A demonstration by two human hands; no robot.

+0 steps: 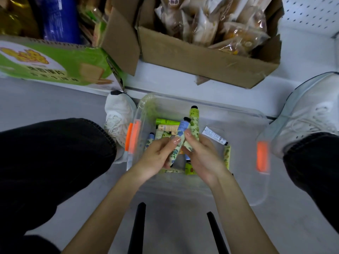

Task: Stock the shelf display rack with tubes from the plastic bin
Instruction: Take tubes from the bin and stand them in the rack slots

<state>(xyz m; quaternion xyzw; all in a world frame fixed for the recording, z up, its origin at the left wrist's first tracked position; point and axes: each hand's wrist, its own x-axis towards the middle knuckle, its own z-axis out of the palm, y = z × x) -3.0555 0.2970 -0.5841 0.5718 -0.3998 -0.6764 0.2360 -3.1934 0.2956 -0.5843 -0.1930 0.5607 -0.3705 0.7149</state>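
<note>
Plastic bin [229,107] open on top. Entry from above is free toward its 3 o'clock wall. Tubes [166,122] crowd the 10 o'clock side. 12 o'clock: cardboard box [201,65] just beyond the rim. 9 and 3 o'clock: shoes [119,114] hem it in. 6 o'clock: bare floor [174,217].

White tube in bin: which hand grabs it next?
Probably right: the right hand, though holding the green-patterned tube, is beside the white tube; the left hand, gripping the blue-flowered tube, is farther.

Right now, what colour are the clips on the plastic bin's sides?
Both clips are orange, clearest in the head view.
</note>
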